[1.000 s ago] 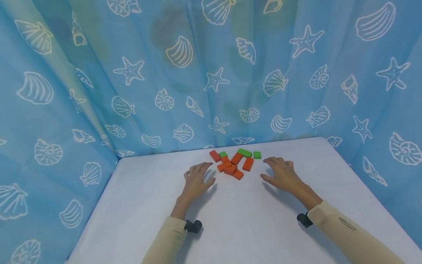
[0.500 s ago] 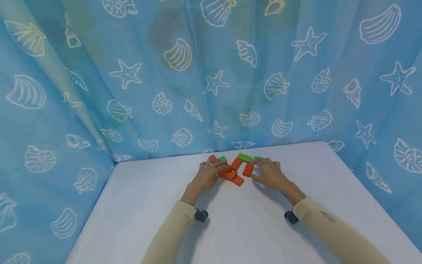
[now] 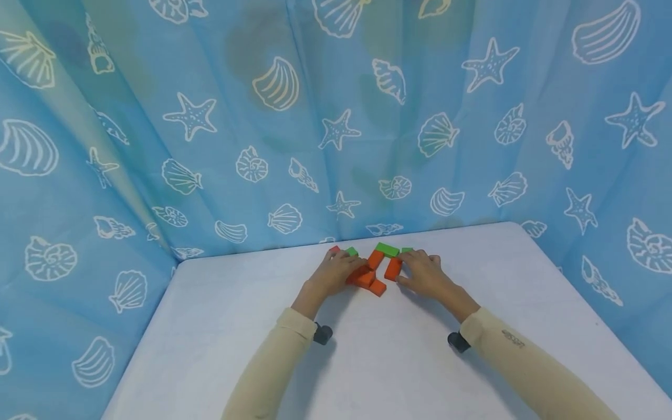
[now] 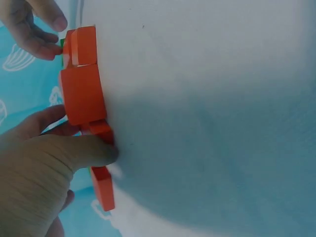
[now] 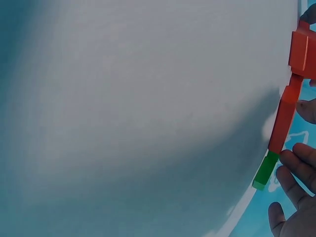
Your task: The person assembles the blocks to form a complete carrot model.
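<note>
My left hand reaches over the left side of a cluster of orange blocks, hiding some of them. In the left wrist view, its thumb lies in front of a small orange block and its index finger behind, pinching it. A larger orange block is just beside that grip. My right hand is at the right side, its bent fingers loose and its thumb tip right at an upright orange block. Between that hand and the curtain lies a green block, close to its fingertips.
A long green block sits behind the orange ones, and a small green block is at the back left, near a red block. The white table ends at a blue shell-print curtain.
Both hands have moved inward to the blocks from either side. The left hand has come over the left blocks and taken hold of one; the right has come up against the right-hand orange block.
</note>
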`<state>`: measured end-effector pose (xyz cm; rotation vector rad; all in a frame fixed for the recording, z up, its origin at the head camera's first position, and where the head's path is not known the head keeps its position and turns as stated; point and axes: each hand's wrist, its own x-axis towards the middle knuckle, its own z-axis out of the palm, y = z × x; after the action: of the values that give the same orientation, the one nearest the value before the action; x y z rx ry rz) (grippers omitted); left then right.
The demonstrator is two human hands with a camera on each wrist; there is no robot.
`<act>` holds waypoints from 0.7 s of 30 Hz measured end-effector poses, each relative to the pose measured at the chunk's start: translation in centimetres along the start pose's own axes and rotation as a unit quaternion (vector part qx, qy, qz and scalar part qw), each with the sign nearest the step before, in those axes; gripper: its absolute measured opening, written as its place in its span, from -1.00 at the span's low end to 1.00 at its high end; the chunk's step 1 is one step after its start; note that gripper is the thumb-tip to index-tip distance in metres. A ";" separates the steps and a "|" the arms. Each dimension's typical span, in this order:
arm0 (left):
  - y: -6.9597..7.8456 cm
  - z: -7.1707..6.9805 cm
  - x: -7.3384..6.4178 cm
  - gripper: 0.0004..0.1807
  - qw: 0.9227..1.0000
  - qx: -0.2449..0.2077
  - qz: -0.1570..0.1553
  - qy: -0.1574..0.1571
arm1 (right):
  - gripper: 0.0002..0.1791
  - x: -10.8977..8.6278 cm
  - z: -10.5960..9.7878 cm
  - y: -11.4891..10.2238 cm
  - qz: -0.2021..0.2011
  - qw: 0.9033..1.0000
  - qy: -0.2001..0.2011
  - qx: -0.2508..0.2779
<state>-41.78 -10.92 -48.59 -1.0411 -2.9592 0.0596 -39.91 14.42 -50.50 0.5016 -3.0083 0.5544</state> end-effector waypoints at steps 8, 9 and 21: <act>0.4 -1.7 -1.4 -0.29 0.997 -0.063 -0.041 -0.027 | -0.30 0.5 0.5 -0.1 -0.005 1.000 -0.007 0.001; 0.5 -1.8 -1.8 -0.29 0.996 -0.075 -0.049 -0.024 | -0.30 0.5 0.6 -0.1 -0.007 1.000 -0.007 0.002; 2.2 -2.2 -7.1 -0.29 0.985 -0.151 -0.085 0.009 | -0.30 1.0 0.8 -0.3 -0.003 1.000 0.000 -0.002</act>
<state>-34.81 -13.57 -46.43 -0.7958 -3.0903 -0.4088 -40.75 13.58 -51.01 0.5118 -3.0066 0.5479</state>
